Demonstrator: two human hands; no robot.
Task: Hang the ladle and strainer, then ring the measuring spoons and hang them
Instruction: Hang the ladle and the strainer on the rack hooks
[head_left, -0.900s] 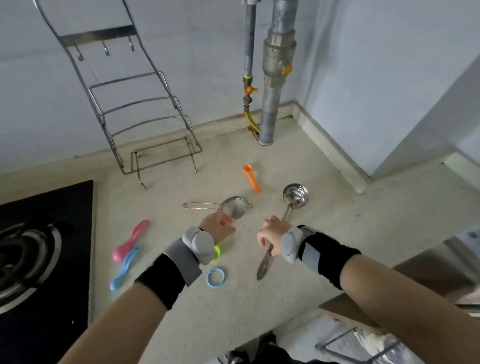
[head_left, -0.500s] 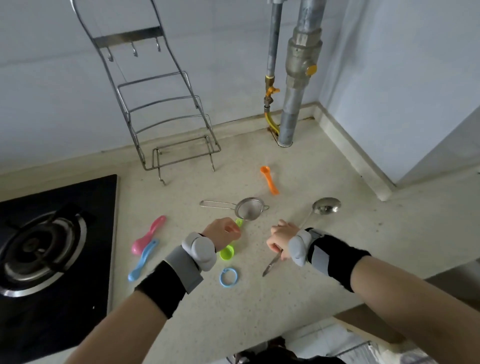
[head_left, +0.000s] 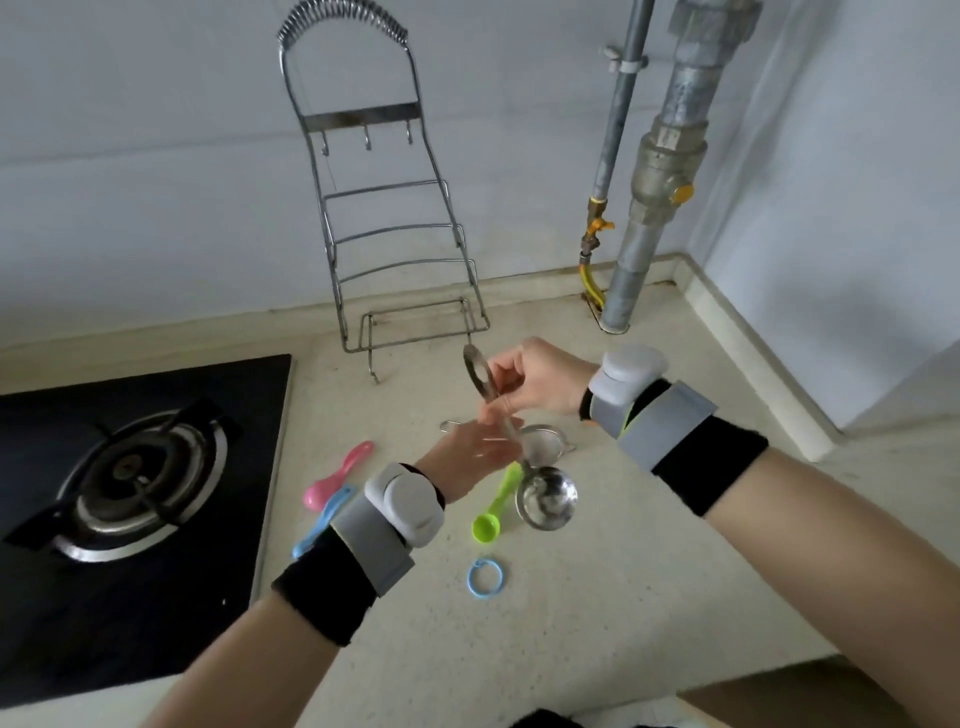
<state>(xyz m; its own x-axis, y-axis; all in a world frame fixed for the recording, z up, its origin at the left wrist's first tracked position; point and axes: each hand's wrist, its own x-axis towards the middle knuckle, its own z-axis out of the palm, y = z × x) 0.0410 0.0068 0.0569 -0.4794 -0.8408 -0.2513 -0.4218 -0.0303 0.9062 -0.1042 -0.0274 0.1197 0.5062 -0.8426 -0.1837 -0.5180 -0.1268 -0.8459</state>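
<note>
— What has been moved since the earlier frames?

— The ladle (head_left: 545, 496) has been lifted off the counter (head_left: 597, 597); before, it was lying flat with its handle under the right hand (head_left: 535, 379). It is now held in the air, bowl down, the flat looped end of the handle raised toward the foot of the wire rack (head_left: 384, 234).

— How is it gripped?

— The handle is pinched near its top by the curled fingers of the right hand. The left hand (head_left: 467, 449) is loosely open, its fingers laid against the thin shaft lower down; whether that shaft is actually clasped cannot be told, since the hand is blurred.

— And the materials?

— The ladle is polished steel, with a round, deep, mirror-bright bowl. The strainer (head_left: 540, 447) is fine metal mesh in a wire rim, left on the speckled pale counter behind the ladle and partly hidden. The measuring spoons are smooth plastic: a green spoon (head_left: 493, 512) just beside the ladle bowl, a pink spoon (head_left: 337, 475) and a blue spoon (head_left: 324, 525) near the black glass hob (head_left: 130, 493). A thin blue ring (head_left: 485, 578) is lying apart, nearer the person. Three small hooks are seen on the rack's flat crossbar.
</note>
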